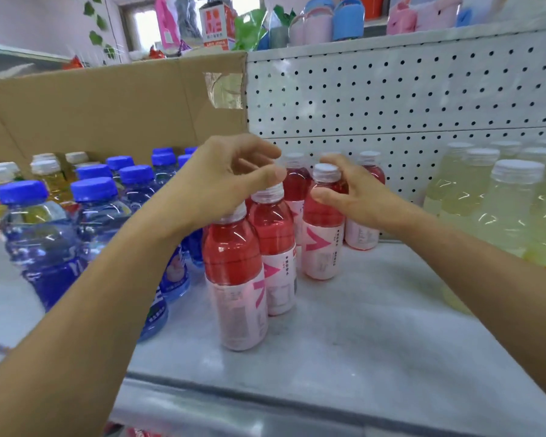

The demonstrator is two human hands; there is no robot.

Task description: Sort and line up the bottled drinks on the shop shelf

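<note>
Labels (241, 313) on red bottles (232, 257) show pink V; right grip (355, 198) holds one.

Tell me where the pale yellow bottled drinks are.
In the head view, the pale yellow bottled drinks with white caps stand far right, before the white pegboard panel, right of the red bottled drinks.

A shop before me: pegboard back panel (391, 99), rows of bottled drinks (234, 257) on the shelf (375, 310), packaged goods (216, 26) along the frame's top.
</note>
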